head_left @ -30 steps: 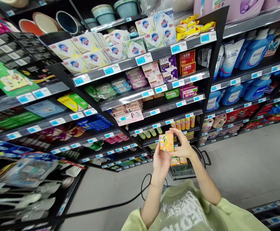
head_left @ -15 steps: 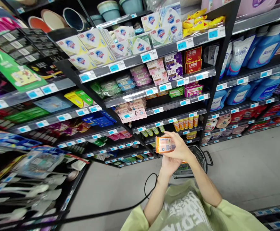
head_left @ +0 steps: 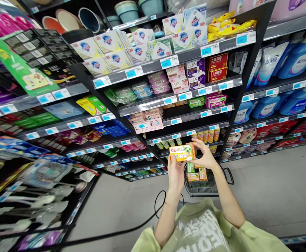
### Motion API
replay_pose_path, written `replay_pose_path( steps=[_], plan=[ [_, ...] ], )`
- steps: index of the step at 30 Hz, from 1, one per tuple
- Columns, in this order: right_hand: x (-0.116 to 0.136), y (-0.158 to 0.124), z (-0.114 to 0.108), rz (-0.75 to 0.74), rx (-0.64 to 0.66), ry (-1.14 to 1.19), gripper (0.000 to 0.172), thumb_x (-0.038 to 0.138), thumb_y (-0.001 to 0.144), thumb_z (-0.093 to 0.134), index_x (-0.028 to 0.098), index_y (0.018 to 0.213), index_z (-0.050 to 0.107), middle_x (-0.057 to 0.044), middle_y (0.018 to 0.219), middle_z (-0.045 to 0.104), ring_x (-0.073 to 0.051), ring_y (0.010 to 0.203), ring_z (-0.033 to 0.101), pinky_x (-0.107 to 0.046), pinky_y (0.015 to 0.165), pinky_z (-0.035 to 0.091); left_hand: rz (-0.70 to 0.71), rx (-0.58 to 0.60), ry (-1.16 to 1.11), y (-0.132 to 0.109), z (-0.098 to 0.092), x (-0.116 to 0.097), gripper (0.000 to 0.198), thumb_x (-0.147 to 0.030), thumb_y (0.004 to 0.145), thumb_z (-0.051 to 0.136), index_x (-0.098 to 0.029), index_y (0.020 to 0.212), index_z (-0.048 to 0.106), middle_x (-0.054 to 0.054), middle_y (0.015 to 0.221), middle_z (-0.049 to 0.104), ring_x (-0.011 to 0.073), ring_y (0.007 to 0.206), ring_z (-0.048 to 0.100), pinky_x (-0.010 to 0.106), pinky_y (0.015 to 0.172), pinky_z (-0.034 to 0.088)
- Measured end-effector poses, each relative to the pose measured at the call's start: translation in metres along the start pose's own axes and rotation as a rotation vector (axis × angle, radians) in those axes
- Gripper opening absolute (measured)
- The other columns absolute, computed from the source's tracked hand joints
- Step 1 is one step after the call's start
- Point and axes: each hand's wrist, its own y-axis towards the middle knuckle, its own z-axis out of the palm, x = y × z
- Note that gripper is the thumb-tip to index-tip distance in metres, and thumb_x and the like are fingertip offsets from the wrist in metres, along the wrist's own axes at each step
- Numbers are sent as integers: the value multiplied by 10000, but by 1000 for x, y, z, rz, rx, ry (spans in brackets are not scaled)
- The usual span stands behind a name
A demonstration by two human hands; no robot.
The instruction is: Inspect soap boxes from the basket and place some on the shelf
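Note:
An orange and yellow soap pack (head_left: 181, 153) is held up in front of the lower shelves, its printed front towards me. My left hand (head_left: 176, 172) grips its lower left part, thumb on the front face. At its right end my right hand (head_left: 204, 156) holds the edge between thumb and fingers. Below and behind the hands, a grey basket (head_left: 212, 185) stands on the floor with several orange and green soap packs (head_left: 194, 176) inside.
Shelves (head_left: 153, 67) of boxed soaps rise ahead. Blue detergent bottles (head_left: 265, 106) stand at the right. Hanging utensils (head_left: 37, 203) fill the lower left. A black cable (head_left: 121, 231) crosses above the grey floor (head_left: 108, 206).
The soap pack has been turned from its back label to its yellow front. My left hand has risen to grip its left side, and my right hand has shifted to its right end.

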Motion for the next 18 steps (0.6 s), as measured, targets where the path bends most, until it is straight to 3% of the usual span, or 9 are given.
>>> replay_pose_path(
  steps=[5,8,12,18],
  plan=[
    [3,3,0,-1,51,-105,787,253,772,872,272,1470,509,-101,1419,644,-277,1279,647,-455,1098,533,56,-43,86,1,-6,1,458,-470,878,821,-255,1252,667,108,1356,717,242,1153,724,376,947,601],
    [6,6,6,-41,74,-330,700,131,784,768,283,1430,548,-91,1465,566,-293,1372,558,-495,1154,488,131,-80,168,5,-15,1,606,-453,795,895,-268,1305,627,117,1424,671,285,1246,691,388,942,613],
    [7,12,27,-56,153,-721,670,70,732,724,252,1363,591,-118,1392,576,-361,1333,520,-587,1116,473,209,-132,299,9,-31,3,692,-453,748,930,-248,1330,615,141,1478,631,305,1302,662,324,918,613],
    [5,15,59,-78,370,-867,637,112,764,743,186,1369,557,-135,1315,606,-328,1189,575,-508,1003,530,229,-157,359,13,-58,3,675,-489,768,906,-228,1331,640,147,1502,617,319,1367,617,346,994,598]
  ],
)
